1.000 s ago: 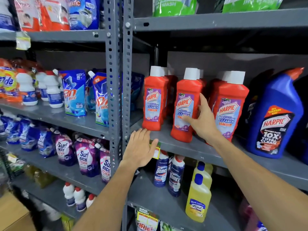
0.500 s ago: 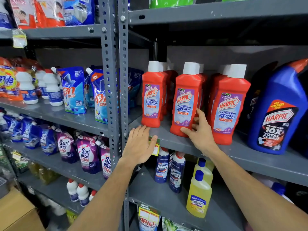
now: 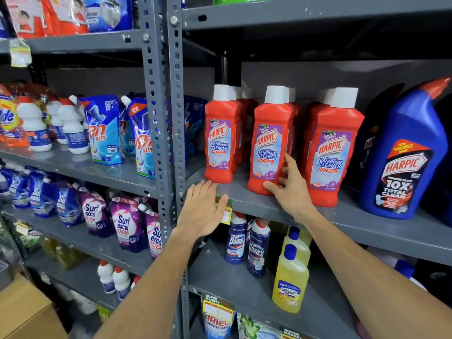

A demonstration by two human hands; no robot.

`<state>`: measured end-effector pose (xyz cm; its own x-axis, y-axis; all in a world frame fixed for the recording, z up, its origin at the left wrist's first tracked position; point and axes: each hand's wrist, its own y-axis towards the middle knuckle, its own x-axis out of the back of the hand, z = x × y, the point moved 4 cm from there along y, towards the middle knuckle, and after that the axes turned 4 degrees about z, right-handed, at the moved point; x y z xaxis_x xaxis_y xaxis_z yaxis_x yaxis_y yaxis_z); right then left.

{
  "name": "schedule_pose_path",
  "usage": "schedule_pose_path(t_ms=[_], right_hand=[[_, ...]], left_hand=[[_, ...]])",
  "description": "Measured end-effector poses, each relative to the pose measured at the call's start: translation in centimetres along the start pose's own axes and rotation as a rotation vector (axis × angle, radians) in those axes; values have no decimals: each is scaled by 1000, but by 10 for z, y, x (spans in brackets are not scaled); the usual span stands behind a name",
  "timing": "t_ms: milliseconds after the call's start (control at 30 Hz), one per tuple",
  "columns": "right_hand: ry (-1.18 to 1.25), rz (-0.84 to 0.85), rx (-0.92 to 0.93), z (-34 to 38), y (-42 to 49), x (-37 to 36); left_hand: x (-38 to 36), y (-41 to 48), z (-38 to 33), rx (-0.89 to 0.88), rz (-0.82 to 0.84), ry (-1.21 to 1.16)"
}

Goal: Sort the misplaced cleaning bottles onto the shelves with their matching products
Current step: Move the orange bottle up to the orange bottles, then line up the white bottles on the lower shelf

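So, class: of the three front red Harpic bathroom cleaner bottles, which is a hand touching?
The middle red plastic Harpic bottle: the right hand touches its lower right side. The other two stand untouched.

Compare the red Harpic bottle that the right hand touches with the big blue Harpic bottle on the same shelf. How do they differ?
The red Harpic bottle is slimmer and shorter, and the blue Harpic bottle is wider and taller. The red one has a flat white cap; the blue one has an angled neck with a red cap. The right hand touches the red bottle, while nothing touches the blue one. Both stand upright on the same grey shelf.
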<state>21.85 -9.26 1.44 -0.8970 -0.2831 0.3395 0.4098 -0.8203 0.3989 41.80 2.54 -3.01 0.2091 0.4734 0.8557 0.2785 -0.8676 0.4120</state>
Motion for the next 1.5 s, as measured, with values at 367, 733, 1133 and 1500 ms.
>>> schedule_pose_path(t_ms=[367, 733, 1133, 1500], right_hand=[[-54, -31, 5, 3, -3, 1], [-81, -108, 123, 15, -29, 1], [-263, -111, 361, -46, -137, -51], [-128, -34, -471, -212, -114, -121]], left_hand=[[2, 0, -1, -3, 20, -13], [-4, -17, 3, -28, -106, 11], [-160, -142, 70, 9, 154, 15], [-264, -138, 131, 18, 498, 105]])
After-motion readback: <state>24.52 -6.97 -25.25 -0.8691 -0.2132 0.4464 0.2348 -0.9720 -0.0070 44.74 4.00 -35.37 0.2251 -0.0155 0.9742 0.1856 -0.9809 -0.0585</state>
